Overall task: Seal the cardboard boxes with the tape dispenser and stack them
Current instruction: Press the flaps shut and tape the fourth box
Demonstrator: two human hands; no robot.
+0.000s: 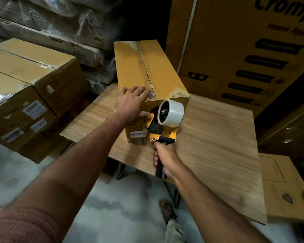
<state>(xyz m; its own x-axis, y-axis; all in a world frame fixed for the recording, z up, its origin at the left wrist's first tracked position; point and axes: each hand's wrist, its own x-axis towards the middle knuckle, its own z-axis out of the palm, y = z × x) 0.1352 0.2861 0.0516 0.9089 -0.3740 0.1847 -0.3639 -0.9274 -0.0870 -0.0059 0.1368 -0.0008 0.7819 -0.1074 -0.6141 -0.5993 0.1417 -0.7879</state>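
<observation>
My left hand [132, 102] lies flat, fingers spread, on the near top corner of the cardboard box [147, 74], thumb down its near end face. My right hand [163, 161] grips the black handle of the yellow tape dispenser [167, 120], whose roll sits against that same end face. The box's long axis runs away from me on the wooden table [218, 137], with bare tabletop to its right. Stacked cartons [30, 88] stand left, off the table.

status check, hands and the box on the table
Left hand flat on cardboard box, steadying it. Right hand grips tape dispenser, held against the box's near end. Top seam untaped; nothing in the way.
</observation>
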